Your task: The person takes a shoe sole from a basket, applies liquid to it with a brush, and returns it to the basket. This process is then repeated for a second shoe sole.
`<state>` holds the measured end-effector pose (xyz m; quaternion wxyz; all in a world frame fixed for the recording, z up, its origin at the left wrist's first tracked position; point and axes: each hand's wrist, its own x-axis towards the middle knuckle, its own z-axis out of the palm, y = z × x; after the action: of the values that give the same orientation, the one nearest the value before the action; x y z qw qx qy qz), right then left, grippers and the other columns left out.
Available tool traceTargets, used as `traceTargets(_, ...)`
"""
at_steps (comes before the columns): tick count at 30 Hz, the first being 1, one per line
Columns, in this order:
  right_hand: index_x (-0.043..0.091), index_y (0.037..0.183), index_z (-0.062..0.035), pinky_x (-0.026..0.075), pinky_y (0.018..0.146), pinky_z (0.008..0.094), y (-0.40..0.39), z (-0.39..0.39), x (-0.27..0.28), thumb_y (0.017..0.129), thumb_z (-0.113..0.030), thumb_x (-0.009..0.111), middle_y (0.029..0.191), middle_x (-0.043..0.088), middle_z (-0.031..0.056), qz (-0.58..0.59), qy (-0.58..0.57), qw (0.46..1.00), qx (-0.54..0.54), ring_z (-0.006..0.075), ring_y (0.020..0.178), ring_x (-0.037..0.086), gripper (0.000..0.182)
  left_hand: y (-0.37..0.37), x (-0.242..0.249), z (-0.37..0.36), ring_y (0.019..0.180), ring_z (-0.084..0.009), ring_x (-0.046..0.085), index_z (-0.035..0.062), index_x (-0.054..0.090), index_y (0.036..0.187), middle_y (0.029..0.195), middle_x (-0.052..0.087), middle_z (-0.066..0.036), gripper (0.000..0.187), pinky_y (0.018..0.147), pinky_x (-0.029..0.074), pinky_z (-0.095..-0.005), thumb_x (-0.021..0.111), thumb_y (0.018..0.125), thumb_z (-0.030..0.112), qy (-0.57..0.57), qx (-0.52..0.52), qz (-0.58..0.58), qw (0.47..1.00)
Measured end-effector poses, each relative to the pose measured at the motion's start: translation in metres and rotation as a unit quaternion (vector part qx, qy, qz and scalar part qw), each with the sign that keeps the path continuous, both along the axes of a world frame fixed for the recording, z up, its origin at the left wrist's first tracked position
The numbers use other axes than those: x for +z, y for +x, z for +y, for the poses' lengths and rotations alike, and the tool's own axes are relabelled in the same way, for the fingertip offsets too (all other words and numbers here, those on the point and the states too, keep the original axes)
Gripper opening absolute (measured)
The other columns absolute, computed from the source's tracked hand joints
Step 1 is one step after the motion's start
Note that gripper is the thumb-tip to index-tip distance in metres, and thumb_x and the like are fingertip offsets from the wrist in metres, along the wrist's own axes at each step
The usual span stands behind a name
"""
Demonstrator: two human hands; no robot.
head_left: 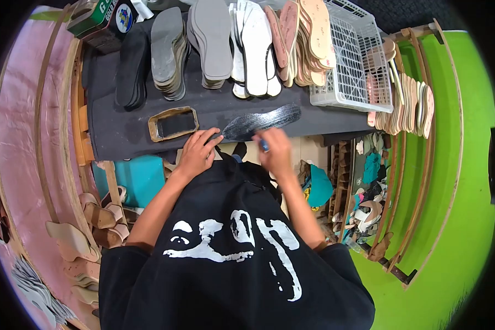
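A black shoe sole [267, 120] lies lengthwise near the table's front edge, its upper face shiny as if wet. My left hand [199, 153] rests at its left end, fingers spread and flat, a fingertip touching or very close to the sole's edge. Over the sole's front edge, my right hand [278, 153], slightly blurred, is closed around a small blue-handled tool [264, 145]; its working end is hidden. Left of the sole stands a brown-rimmed rectangular container [174, 110] with a dark inside.
Stacks of black soles [132, 69], grey soles [212, 38], white soles [257, 52] and beige insoles [316, 33] line the back of the dark table [110, 124]. A white plastic crate [351, 93] stands at right, a green can [102, 22] at back left. Wooden racks flank both sides.
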<state>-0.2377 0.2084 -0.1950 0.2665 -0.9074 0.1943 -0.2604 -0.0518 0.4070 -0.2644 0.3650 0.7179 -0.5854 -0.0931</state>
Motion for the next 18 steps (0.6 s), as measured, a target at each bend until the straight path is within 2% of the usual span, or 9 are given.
traceTargets(2, 0.072, 0.101, -0.0018, 0.056, 0.074, 0.0412, 0.016, 0.022, -0.001, 0.091, -0.002, 0.079, 0.091, 0.070, 0.0142, -0.023, 0.054, 0.998, 0.030, 0.0339, 0.078, 0.067, 0.012, 0.003, 0.001, 0.004, 0.123, -0.0336, 0.063, 0.0087, 0.072, 0.133, 0.145, 0.065, -0.008, 0.055, 0.104, 0.054, -0.0467, 0.074, 0.079, -0.003, 0.007, -0.010, -0.002, 1.000)
traceTargets(4, 0.073, 0.101, -0.0005, 0.055, 0.068, 0.0355, 0.023, 0.024, -0.006, 0.096, -0.009, 0.080, 0.090, 0.073, 0.0112, -0.062, 0.190, 0.979, -0.037, 0.0219, 0.071, 0.068, 0.012, 0.008, 0.002, 0.004, 0.126, -0.0324, 0.062, 0.0091, 0.072, 0.136, 0.147, 0.063, -0.007, 0.058, 0.107, 0.054, -0.0460, 0.072, 0.079, -0.002, 0.011, -0.027, -0.008, 1.000)
traceTargets(6, 0.074, 0.101, 0.0003, 0.053, 0.065, 0.0295, 0.005, -0.009, -0.023, 0.100, -0.013, 0.080, 0.086, 0.075, 0.0070, -0.033, 0.255, 0.953, -0.159, 0.0116, 0.070, 0.066, 0.014, 0.012, 0.001, 0.007, 0.128, -0.0353, 0.062, 0.0115, 0.069, 0.142, 0.150, 0.063, -0.010, 0.067, 0.108, 0.054, -0.0472, 0.073, 0.077, -0.004, 0.019, -0.053, -0.003, 0.998)
traceTargets(9, 0.074, 0.100, -0.0002, 0.052, 0.065, 0.0281, -0.022, -0.061, -0.030, 0.100, -0.012, 0.080, 0.082, 0.073, 0.0033, -0.067, 0.254, 0.928, -0.263, 0.0099, 0.074, 0.065, 0.013, 0.016, 0.011, 0.009, 0.135, -0.0348, 0.059, 0.0125, 0.069, 0.144, 0.156, 0.060, -0.008, 0.068, 0.113, 0.052, -0.0474, 0.072, 0.079, -0.004, 0.049, -0.088, -0.001, 0.995)
traceTargets(11, 0.074, 0.101, -0.0010, 0.052, 0.064, 0.0301, -0.024, -0.072, -0.019, 0.100, -0.011, 0.079, 0.083, 0.073, 0.0053, -0.089, 0.123, 0.931, -0.331, 0.0120, 0.071, 0.064, 0.011, 0.016, 0.013, 0.009, 0.137, -0.0345, 0.058, 0.0125, 0.069, 0.143, 0.158, 0.059, -0.007, 0.065, 0.113, 0.052, -0.0477, 0.071, 0.079, -0.003, 0.050, -0.100, -0.018, 0.994)
traceTargets(13, 0.073, 0.098, -0.0020, 0.053, 0.063, 0.0332, -0.011, -0.053, -0.019, 0.100, -0.010, 0.079, 0.084, 0.073, 0.0103, -0.089, 0.049, 0.958, -0.269, 0.0199, 0.068, 0.066, 0.010, 0.018, 0.012, 0.011, 0.139, -0.0342, 0.056, 0.0124, 0.070, 0.141, 0.160, 0.058, -0.006, 0.063, 0.114, 0.051, -0.0480, 0.071, 0.080, -0.002, 0.053, -0.114, -0.039, 0.991)
traceTargets(16, 0.073, 0.096, -0.0038, 0.056, 0.076, 0.0438, 0.023, 0.012, -0.010, 0.092, -0.005, 0.080, 0.087, 0.072, 0.0144, -0.075, 0.095, 0.989, -0.086, 0.0346, 0.082, 0.070, 0.008, 0.019, 0.009, 0.011, 0.140, -0.0352, 0.055, 0.0098, 0.073, 0.128, 0.161, 0.058, -0.004, 0.049, 0.114, 0.051, -0.0486, 0.071, 0.080, -0.001, 0.065, -0.121, -0.026, 0.990)
traceTargets(17, 0.072, 0.096, -0.0033, 0.056, 0.076, 0.0432, 0.034, 0.026, -0.008, 0.091, -0.004, 0.079, 0.088, 0.071, 0.0155, -0.069, 0.080, 0.994, -0.023, 0.0367, 0.082, 0.069, 0.009, 0.019, 0.008, 0.011, 0.140, -0.0352, 0.055, 0.0098, 0.073, 0.128, 0.161, 0.058, -0.004, 0.049, 0.114, 0.051, -0.0486, 0.071, 0.080, -0.001, 0.064, -0.124, -0.026, 0.990)
traceTargets(18, 0.072, 0.098, -0.0022, 0.056, 0.072, 0.0396, 0.039, 0.031, 0.001, 0.093, -0.005, 0.080, 0.088, 0.073, 0.0125, -0.049, 0.073, 0.996, 0.007, 0.0287, 0.078, 0.072, 0.010, 0.019, 0.008, 0.011, 0.140, -0.0353, 0.055, 0.0089, 0.074, 0.125, 0.161, 0.058, -0.005, 0.047, 0.114, 0.051, -0.0487, 0.072, 0.080, -0.001, 0.068, -0.119, -0.021, 0.990)
